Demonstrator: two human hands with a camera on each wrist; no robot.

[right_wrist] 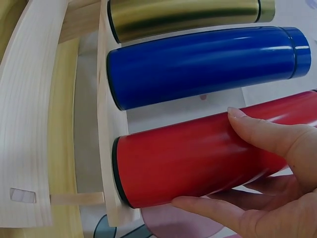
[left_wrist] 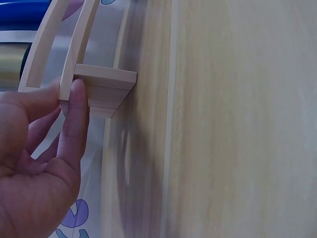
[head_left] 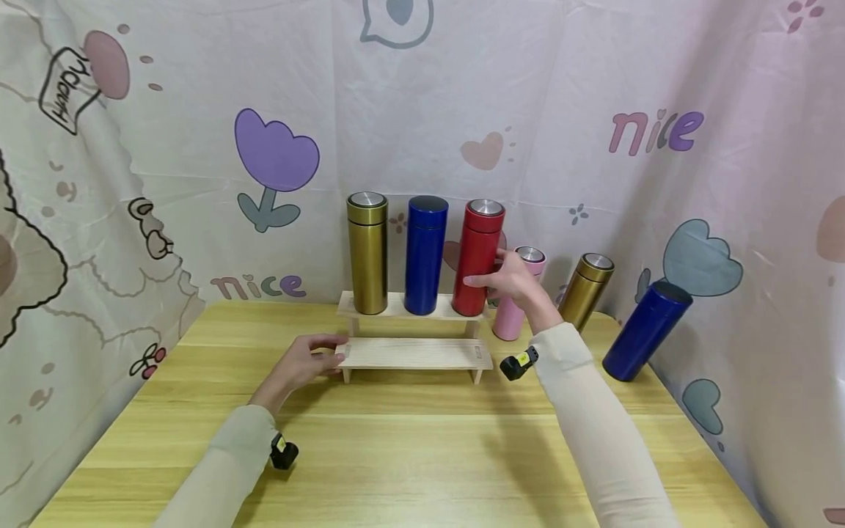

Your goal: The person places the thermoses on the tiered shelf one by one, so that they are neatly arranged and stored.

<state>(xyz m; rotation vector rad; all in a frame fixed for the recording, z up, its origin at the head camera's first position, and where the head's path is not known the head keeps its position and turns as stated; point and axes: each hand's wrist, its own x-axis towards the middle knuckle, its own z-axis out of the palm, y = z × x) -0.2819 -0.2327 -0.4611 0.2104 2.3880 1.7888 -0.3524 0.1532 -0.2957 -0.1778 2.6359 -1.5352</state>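
Observation:
A two-tier wooden rack [head_left: 416,353] stands on the table. On its upper tier, left to right, are a gold thermos bottle [head_left: 368,257], a blue thermos bottle [head_left: 425,257] and a red thermos bottle [head_left: 477,257], all upright. My right hand [head_left: 515,280] grips the red bottle from its right side, thumb across the front; in the right wrist view its base [right_wrist: 119,171] is at the upper board. My left hand [head_left: 304,367] pinches the left end of the lower board [left_wrist: 77,54] between thumb and fingers.
Right of the rack stand a pink thermos bottle [head_left: 508,319], partly behind my right hand, a second gold bottle [head_left: 586,290] and a second blue bottle [head_left: 647,330]. A printed cloth [head_left: 409,110] hangs behind the wooden table [head_left: 396,455].

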